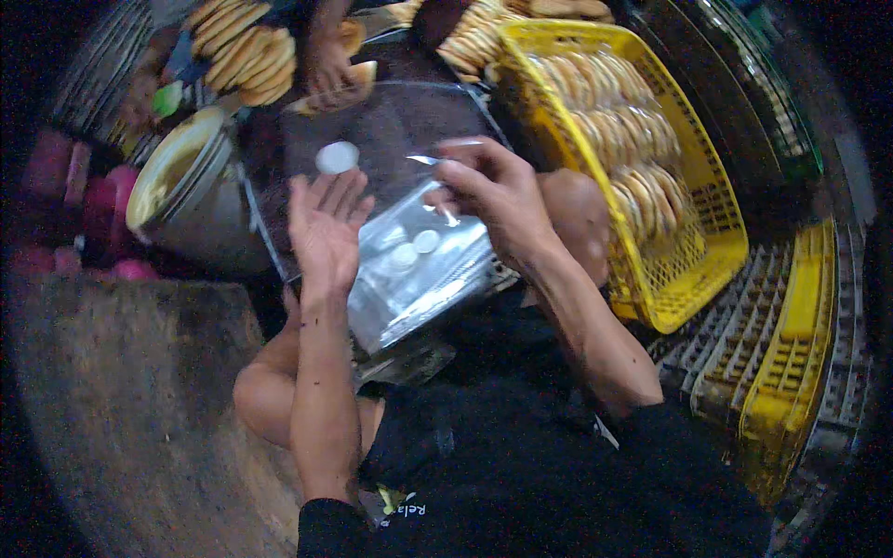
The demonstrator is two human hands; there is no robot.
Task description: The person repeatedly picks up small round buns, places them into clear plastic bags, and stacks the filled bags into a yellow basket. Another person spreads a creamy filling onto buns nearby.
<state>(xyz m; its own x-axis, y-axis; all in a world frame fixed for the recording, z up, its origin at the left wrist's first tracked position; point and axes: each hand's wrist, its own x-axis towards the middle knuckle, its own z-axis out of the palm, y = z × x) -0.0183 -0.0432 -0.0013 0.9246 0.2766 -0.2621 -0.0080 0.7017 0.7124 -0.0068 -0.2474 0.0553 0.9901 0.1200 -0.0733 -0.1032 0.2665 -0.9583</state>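
Observation:
My left hand [326, 227] is palm up with its fingers apart and nothing gripped in it. A white round disc [338, 157] shows just beyond its fingertips; whether it touches them I cannot tell. My right hand [499, 192] pinches a thin white piece [423, 160] between thumb and fingers, blurred. Below and between the hands, a stack of clear plastic bags [391, 300] lies over my lap, with two white round spots on it. Behind the bags is a dark tabletop [398, 118].
Another person's hand [328, 70] touches a bread piece [363, 73] at the table's far side. Stacked flat breads [261, 63] are at far left. A yellow plastic crate [725, 230] with bagged breads [649, 195] stands right. At left is a tub [202, 209] of pale paste.

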